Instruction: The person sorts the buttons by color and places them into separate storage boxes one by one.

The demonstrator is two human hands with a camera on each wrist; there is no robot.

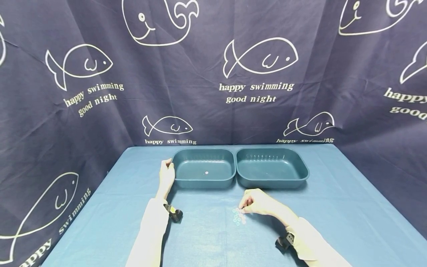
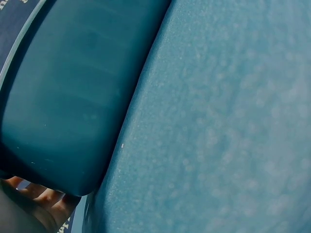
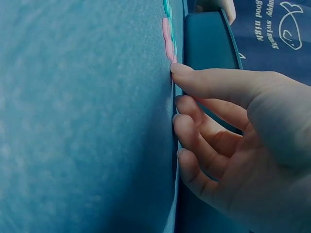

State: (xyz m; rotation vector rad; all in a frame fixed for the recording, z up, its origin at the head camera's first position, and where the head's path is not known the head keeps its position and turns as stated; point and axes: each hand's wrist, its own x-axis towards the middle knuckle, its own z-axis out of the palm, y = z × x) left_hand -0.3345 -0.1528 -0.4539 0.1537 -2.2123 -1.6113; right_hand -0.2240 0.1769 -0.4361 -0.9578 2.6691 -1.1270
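Closest, small glossy green and pink pieces [image 1: 238, 223] lie on the cloth-covered surface [image 1: 200, 237] beside the curled right hand [image 1: 260, 202], thumb touching a pink one; whether pinched, I cannot tell. Farther, the left hand [image 1: 166, 174] grips a smooth, round-cornered bin [image 1: 203, 183].

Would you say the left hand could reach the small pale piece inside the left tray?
Probably yes: the left hand holds the left tray by its outer end, the top is open, and nothing visible covers the small pale piece; the hand must let go first.
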